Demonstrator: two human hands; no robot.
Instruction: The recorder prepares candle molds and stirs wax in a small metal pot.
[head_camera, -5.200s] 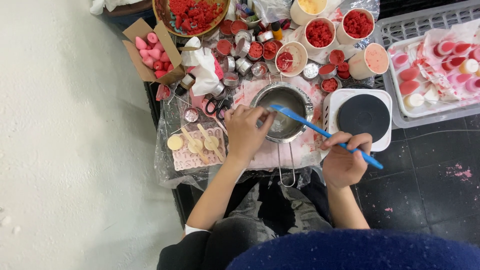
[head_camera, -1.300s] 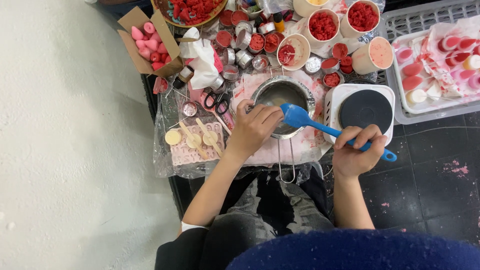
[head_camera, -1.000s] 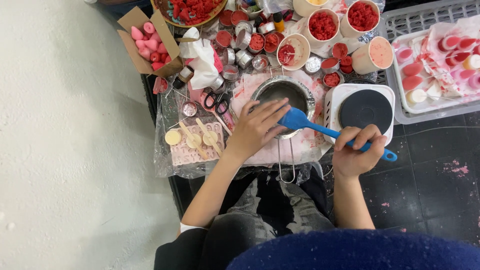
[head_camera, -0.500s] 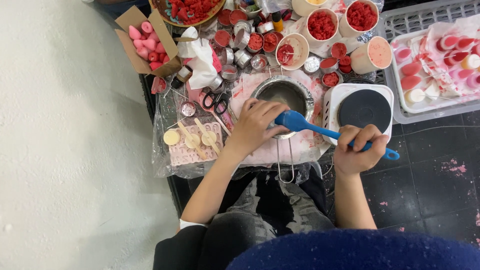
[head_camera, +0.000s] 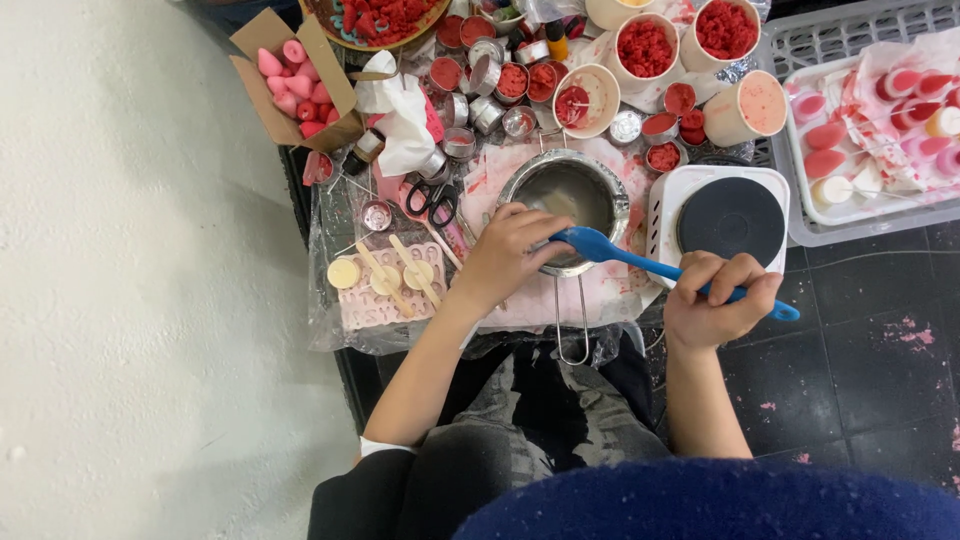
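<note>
Left hand (head_camera: 510, 250): grip pinching the near rim of the metal pot (head_camera: 570, 195), fingers touching the spatula head.
Right hand (head_camera: 715, 300): grip pressed around the blue spatula (head_camera: 660, 265) handle.
Pot: between scissors (head_camera: 432, 200) and white hotplate (head_camera: 725, 215).
Cardboard box (head_camera: 290, 80): upper left, open, brown, holding pink cones.
Paper cups (head_camera: 685, 35): top, round, filled with red bits.
</note>
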